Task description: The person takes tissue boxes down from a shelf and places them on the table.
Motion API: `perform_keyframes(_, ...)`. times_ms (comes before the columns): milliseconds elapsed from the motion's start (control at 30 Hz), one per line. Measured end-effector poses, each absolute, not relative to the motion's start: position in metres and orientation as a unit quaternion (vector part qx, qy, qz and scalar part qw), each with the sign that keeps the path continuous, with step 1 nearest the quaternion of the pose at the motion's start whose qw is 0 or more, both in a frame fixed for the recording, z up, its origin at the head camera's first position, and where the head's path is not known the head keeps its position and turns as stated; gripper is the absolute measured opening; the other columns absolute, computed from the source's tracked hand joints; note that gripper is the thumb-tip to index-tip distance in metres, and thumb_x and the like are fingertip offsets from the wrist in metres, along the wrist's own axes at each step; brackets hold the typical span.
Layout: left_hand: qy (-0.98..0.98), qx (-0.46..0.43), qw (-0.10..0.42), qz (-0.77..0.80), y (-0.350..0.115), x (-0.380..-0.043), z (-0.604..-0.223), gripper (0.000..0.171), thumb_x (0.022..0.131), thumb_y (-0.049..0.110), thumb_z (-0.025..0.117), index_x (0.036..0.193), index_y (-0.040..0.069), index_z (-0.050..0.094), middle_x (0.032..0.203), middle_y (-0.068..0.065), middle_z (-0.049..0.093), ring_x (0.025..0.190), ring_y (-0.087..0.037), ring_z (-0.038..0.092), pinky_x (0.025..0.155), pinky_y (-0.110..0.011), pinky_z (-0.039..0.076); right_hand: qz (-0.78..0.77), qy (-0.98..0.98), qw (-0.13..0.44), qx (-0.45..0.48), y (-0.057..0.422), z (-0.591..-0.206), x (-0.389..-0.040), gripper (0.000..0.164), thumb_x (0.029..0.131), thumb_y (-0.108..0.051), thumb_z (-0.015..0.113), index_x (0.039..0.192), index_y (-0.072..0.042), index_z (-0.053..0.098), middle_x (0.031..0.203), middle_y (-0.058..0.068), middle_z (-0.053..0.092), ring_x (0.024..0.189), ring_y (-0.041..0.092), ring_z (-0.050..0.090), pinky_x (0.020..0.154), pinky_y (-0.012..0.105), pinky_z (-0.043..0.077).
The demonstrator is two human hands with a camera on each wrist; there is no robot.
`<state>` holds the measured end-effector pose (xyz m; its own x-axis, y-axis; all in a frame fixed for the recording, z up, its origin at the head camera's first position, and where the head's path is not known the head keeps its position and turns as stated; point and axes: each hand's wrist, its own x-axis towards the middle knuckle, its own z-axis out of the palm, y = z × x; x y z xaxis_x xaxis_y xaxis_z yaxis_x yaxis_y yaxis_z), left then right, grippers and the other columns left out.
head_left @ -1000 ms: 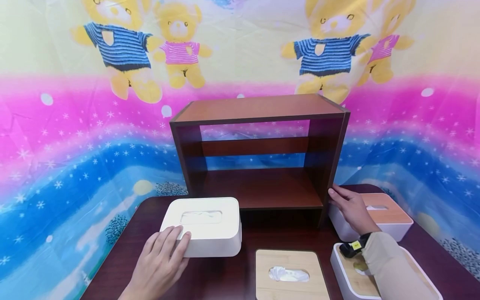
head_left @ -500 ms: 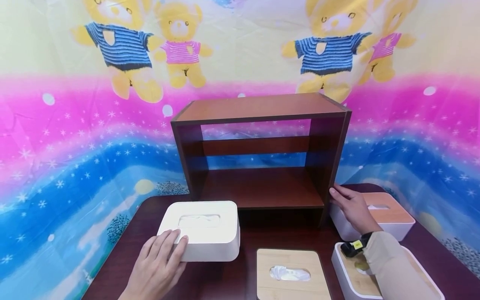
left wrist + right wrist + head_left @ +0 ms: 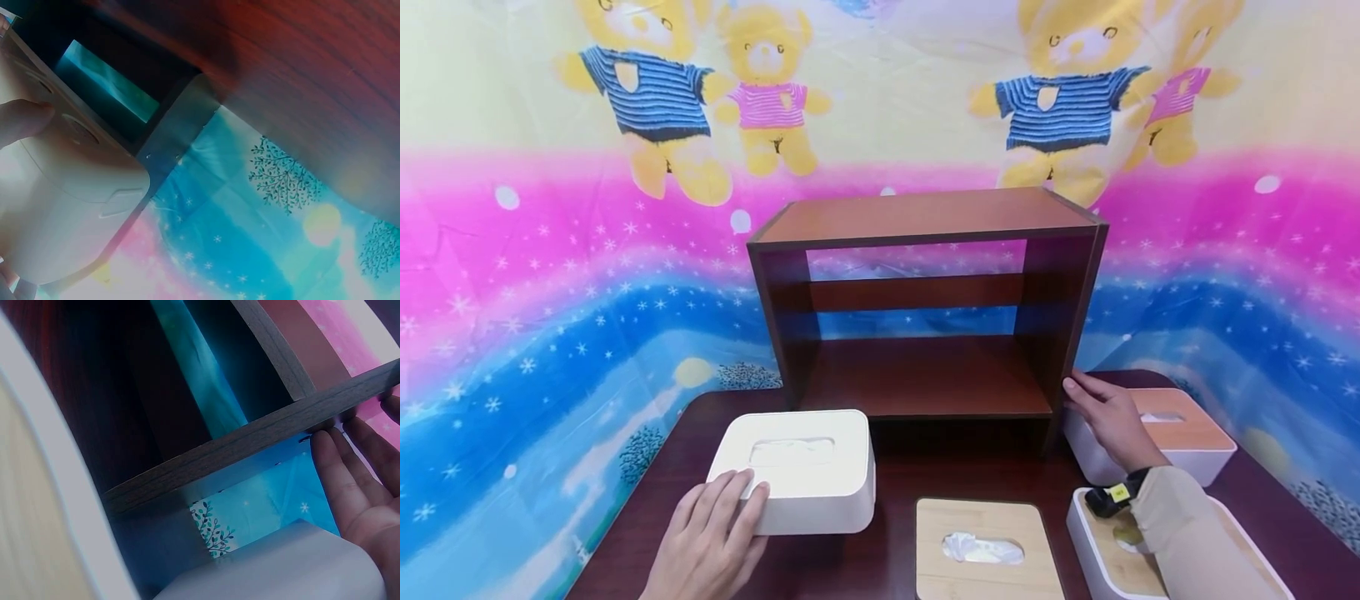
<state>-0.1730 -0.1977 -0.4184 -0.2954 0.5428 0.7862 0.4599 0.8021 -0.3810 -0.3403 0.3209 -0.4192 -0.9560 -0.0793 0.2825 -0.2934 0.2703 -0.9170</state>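
Note:
A plain white tissue box (image 3: pixel 820 479), an oval slot in its top, appears raised off the table in front of the shelf's left half. My left hand (image 3: pixel 707 533) grips it at the near left corner, fingers over the top. In the left wrist view a digit (image 3: pixel 28 119) lies against the white box (image 3: pixel 87 175). My right hand (image 3: pixel 1108 421) touches the outer side of the brown wooden shelf (image 3: pixel 925 375) near its front right edge. Seen from the right wrist, fairly straight fingers (image 3: pixel 337 469) rest against the side panel (image 3: pixel 250 434).
A white box with an orange-brown lid (image 3: pixel 1198 421) stands right of the shelf. Nearer me are a white box with a pale wood lid (image 3: pixel 1093 542), partly under my right forearm, and a wood-topped tissue box (image 3: pixel 947 575). A teddy-bear cloth (image 3: pixel 887 100) hangs behind the dark table (image 3: pixel 887 575).
My left hand has brought the white tissue box toward me and slightly left. The right hand stays against the shelf's side; the whole view has shifted a little.

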Motion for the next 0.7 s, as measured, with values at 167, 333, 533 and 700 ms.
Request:
perform_keyframes(167, -0.824, -0.301, 0.478, 0.039, -0.201, -0.167, -0.420, 0.051, 0.090, 0.041, 0.032, 0.114, 0.002, 0.055, 0.113, -0.022, 0.053, 0.098, -0.038, 0.049, 0.075, -0.051, 0.035, 0.586, -0.799, 0.088, 0.107, 0.321, -0.419, -0.339, 0.062, 0.089, -0.042, 0.048, 0.139, -0.010, 0.028, 0.138, 0.020, 0.031, 0.113, 0.023, 0.047, 0.084, 0.030, 0.039)
perform_keyframes(333, -0.823, -0.299, 0.482, 0.039, -0.203, -0.164, -0.420, 0.051, 0.090, 0.042, 0.032, 0.112, 0.003, 0.056, 0.113, -0.022, 0.053, 0.097, -0.038, 0.050, 0.075, -0.051, 0.035, 0.575, -0.806, 0.091, 0.107, 0.321, -0.417, -0.338, 0.061, 0.089, -0.042, 0.047, 0.139, -0.011, 0.028, 0.138, 0.020, 0.031, 0.112, 0.025, 0.047, 0.084, 0.030, 0.039)
perform_keyframes(533, -0.813, -0.304, 0.494, 0.037, -0.202, -0.160, -0.420, 0.049, 0.091, 0.041, 0.032, 0.110, 0.003, 0.057, 0.110, -0.021, 0.055, 0.094, -0.037, 0.051, 0.074, -0.049, 0.035, 0.561, -0.814, 0.090, 0.119, 0.322, -0.417, -0.340, 0.061, 0.091, -0.042, 0.044, 0.139, -0.011, 0.026, 0.138, 0.022, 0.030, 0.112, 0.029, 0.047, 0.085, 0.034, 0.038)
perform_keyframes(700, -0.819, -0.310, 0.482, 0.034, -0.206, -0.158, -0.427, 0.051, 0.090, 0.042, 0.033, 0.113, 0.003, 0.057, 0.112, -0.021, 0.054, 0.095, -0.036, 0.051, 0.076, -0.048, 0.035, 0.559, -0.816, 0.085, 0.116, 0.322, -0.418, -0.340, 0.061, 0.090, -0.043, 0.044, 0.140, -0.012, 0.025, 0.138, 0.021, 0.030, 0.111, 0.031, 0.048, 0.086, 0.040, 0.036)
